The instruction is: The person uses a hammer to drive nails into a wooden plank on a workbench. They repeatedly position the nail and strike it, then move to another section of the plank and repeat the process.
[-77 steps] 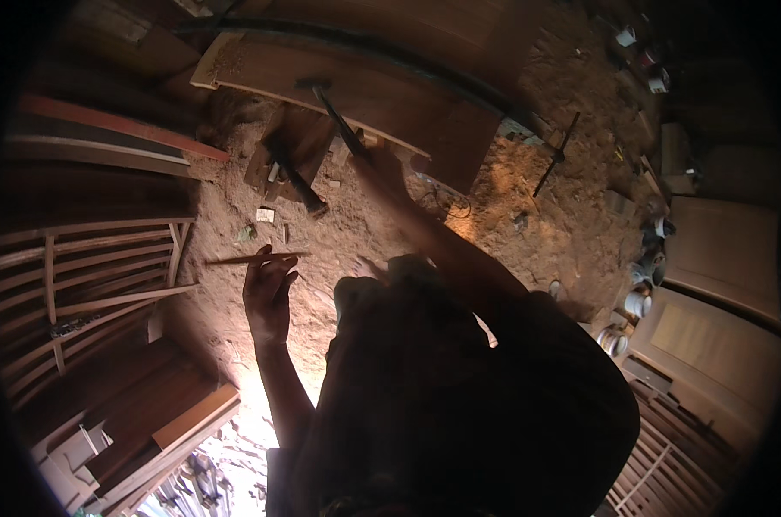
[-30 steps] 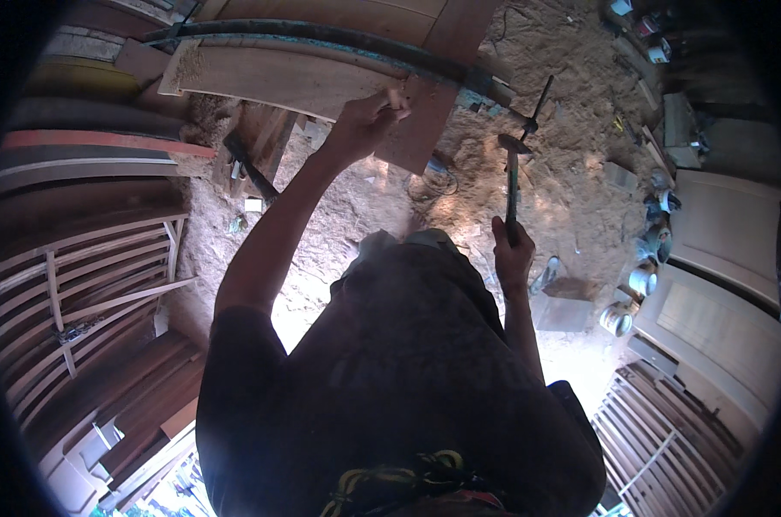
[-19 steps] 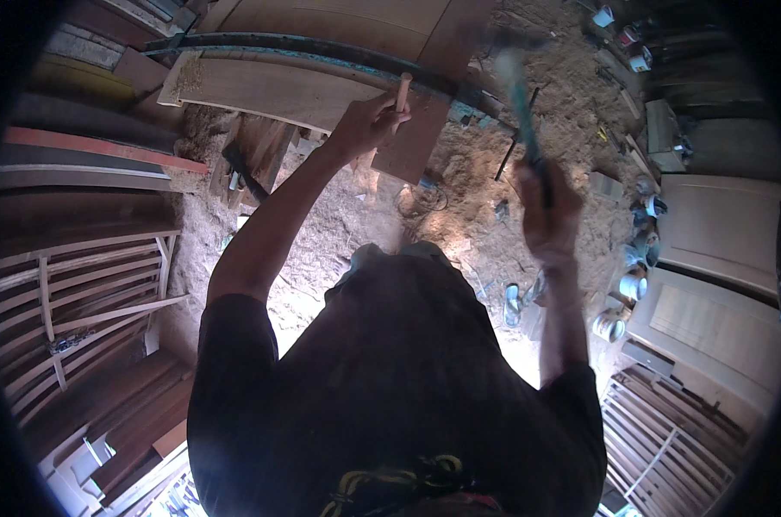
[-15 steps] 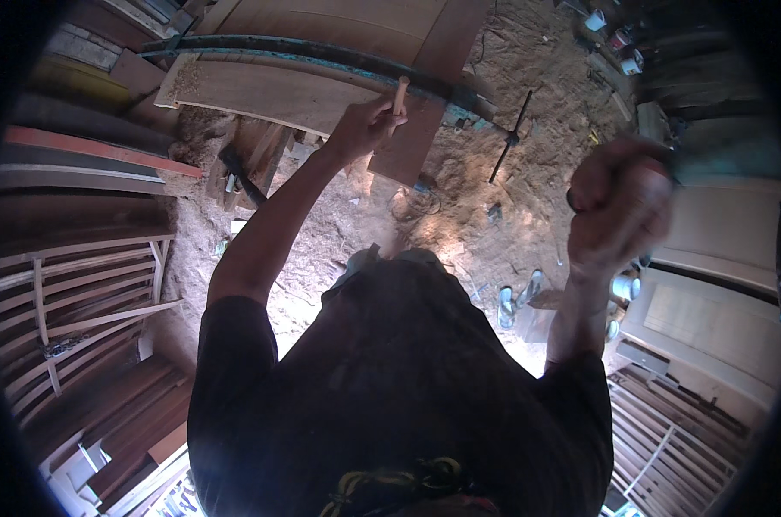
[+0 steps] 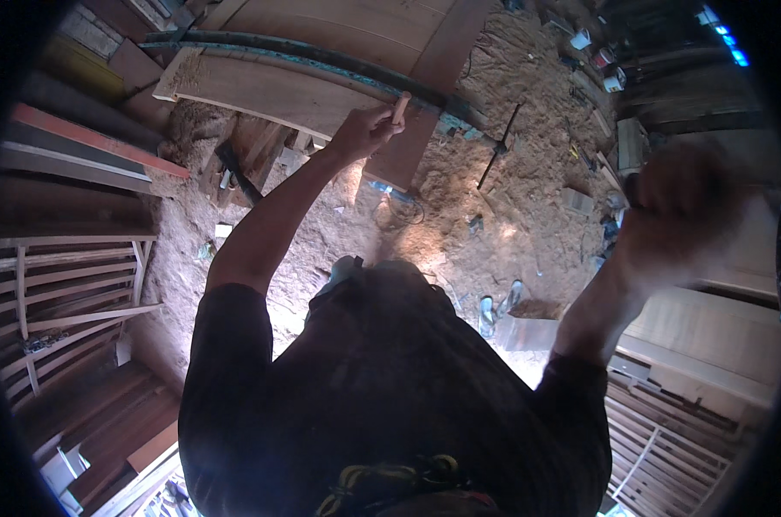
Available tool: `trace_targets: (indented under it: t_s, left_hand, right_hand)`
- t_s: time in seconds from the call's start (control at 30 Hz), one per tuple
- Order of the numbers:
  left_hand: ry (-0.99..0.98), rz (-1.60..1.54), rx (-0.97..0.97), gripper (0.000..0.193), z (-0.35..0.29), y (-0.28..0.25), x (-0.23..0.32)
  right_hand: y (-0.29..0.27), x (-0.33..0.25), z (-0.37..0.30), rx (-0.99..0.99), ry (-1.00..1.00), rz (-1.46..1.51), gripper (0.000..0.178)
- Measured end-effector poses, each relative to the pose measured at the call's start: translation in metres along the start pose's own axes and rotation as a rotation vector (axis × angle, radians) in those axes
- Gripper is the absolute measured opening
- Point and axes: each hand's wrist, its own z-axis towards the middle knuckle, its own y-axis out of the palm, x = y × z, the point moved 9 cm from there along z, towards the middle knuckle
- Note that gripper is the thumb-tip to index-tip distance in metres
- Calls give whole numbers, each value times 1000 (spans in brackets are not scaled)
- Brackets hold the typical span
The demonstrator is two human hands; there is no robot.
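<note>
My left hand (image 5: 365,133) is closed around a short pale wooden peg (image 5: 401,108), held upright at the edge of a wooden panel (image 5: 339,26). Across the panel lies a long greenish metal bar clamp (image 5: 296,62), close to the peg's top. The peg's lower end is hidden by my fingers and the panel edge. Raised out to the right, my right hand (image 5: 684,215) is a blurred fist. A small dark end (image 5: 632,188) shows beside it, but I cannot make out what the fist holds.
The clamp's dark crossbar handle (image 5: 499,146) sticks out over a shavings-covered floor (image 5: 442,194). A dark-handled tool (image 5: 235,172) lies left of my forearm. Slatted wooden frames (image 5: 80,284) stand at the left. Sandals (image 5: 494,312) lie near my feet, and pale panels (image 5: 709,332) stand at the right.
My right fist has swung outward to the right and is more blurred. My left hand keeps the peg at nearly the same place on the panel, while the view has shifted slightly.
</note>
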Motion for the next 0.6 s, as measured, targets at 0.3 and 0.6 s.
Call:
trace_targets:
  t_s: [0.3,0.6]
  left_hand:
    - [-115,-15,7,28,3,13,-10]
    - [-67,60,-28,30,5,11,-17]
  right_hand:
    - [45,62,-46,-293,106,-228,25]
    - [20,-12,-19,-96,25,-17,29]
